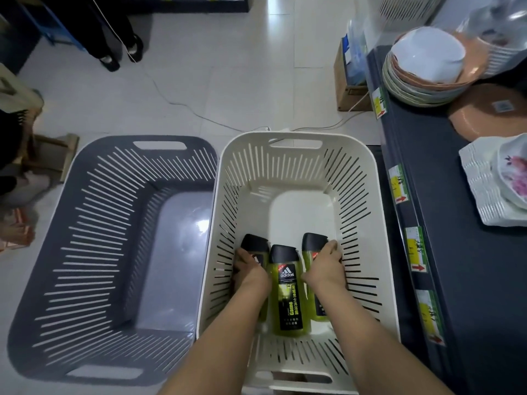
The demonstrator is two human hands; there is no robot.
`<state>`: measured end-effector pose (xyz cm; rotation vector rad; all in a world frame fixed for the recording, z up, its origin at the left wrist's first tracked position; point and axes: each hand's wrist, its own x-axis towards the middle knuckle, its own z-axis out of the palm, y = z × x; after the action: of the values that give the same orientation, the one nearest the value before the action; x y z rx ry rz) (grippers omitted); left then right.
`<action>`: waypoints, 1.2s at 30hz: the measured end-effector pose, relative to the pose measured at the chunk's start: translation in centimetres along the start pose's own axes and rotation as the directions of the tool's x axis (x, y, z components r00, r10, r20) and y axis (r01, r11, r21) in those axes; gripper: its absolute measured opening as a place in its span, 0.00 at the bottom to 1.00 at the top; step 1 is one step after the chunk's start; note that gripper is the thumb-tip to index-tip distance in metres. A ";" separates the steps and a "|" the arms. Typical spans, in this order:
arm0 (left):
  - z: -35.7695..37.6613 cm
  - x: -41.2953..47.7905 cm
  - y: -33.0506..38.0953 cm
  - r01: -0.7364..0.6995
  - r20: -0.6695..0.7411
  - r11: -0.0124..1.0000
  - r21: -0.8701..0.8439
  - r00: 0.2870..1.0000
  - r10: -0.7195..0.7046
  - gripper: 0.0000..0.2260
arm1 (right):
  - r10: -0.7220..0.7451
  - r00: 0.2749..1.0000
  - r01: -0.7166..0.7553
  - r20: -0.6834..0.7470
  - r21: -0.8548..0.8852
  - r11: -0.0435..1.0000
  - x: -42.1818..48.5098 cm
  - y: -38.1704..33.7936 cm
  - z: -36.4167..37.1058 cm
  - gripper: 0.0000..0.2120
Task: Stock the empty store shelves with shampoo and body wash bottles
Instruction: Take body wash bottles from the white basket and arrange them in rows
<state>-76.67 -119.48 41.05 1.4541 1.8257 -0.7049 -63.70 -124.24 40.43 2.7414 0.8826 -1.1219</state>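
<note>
Three green body wash bottles with black caps lie side by side in the bottom of a white slotted basket [296, 155]. My left hand [248, 267] grips the left bottle [254, 244], which it mostly covers. My right hand [328, 265] grips the right bottle [313, 242] near its cap. The middle bottle [286, 289] lies untouched between my wrists, label up.
An empty grey slotted basket [94, 223] stands on the tiled floor to the left. A dark shelf [427, 166] on the right carries stacked bowls [425, 67], a plate and price tags. A cable runs across the floor; a person's legs stand at the far left.
</note>
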 end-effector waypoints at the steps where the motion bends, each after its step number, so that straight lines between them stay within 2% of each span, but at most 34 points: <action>1: -0.3 -0.1 0.1 0.007 0.006 1.000 0.006 1.000 -0.007 0.41 | -0.001 1.000 0.001 0.005 -0.002 1.000 -0.1 0.0 0.0 0.52; 4: -1.6 -0.7 0.3 -0.011 0.019 1.000 -0.013 1.000 0.011 0.44 | -0.003 1.000 0.003 0.002 -0.024 1.000 -0.2 0.0 -0.2 0.54; 8: -4.1 -2.3 1.0 -0.116 -0.020 0.966 -0.230 0.993 0.114 0.48 | -0.006 1.000 0.005 -0.014 -0.030 1.000 -0.4 -0.1 -0.3 0.53; 13: -7.4 -5.7 1.9 -0.290 -0.147 0.921 -0.259 0.955 0.260 0.34 | 0.013 1.000 -0.013 -0.002 -0.020 1.000 -1.0 -0.5 -0.6 0.46; 15: -8.4 -6.9 1.8 -0.329 -0.166 0.907 -0.262 0.942 0.293 0.31 | 0.025 1.000 -0.025 0.014 0.010 1.000 -1.7 -0.9 -1.3 0.44; 18: -10.2 -8.5 1.3 -0.392 -0.233 0.893 -0.223 0.911 0.341 0.30 | 0.012 0.997 -0.005 -0.072 0.090 0.996 -3.2 -1.8 -3.0 0.44; 22: -13.3 -10.5 -0.1 -0.549 -0.341 0.817 -0.176 0.813 0.472 0.20 | -0.069 0.974 0.124 -0.215 0.255 0.959 -6.1 -3.6 -6.4 0.52; 27: -15.9 -12.5 -2.2 -0.693 -0.463 0.702 -0.164 0.682 0.566 0.17 | -0.117 0.901 0.239 -0.417 0.253 0.938 -12.8 -4.0 -10.6 0.49; 32: -16.0 -16.0 -3.5 -0.820 -0.486 0.565 -0.089 0.531 0.694 0.19 | 0.001 0.798 0.247 -0.603 0.329 0.911 -21.0 -1.7 -11.8 0.50; 36: -14.9 -20.0 -5.1 -0.908 -0.453 0.415 -0.049 0.391 0.802 0.21 | 0.155 0.671 0.184 -0.725 0.366 0.912 -28.2 1.3 -11.1 0.51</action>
<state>-81.57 -121.22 65.91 2.1095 0.9927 0.4133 -72.21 -136.23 66.98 3.6339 0.7570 -0.0896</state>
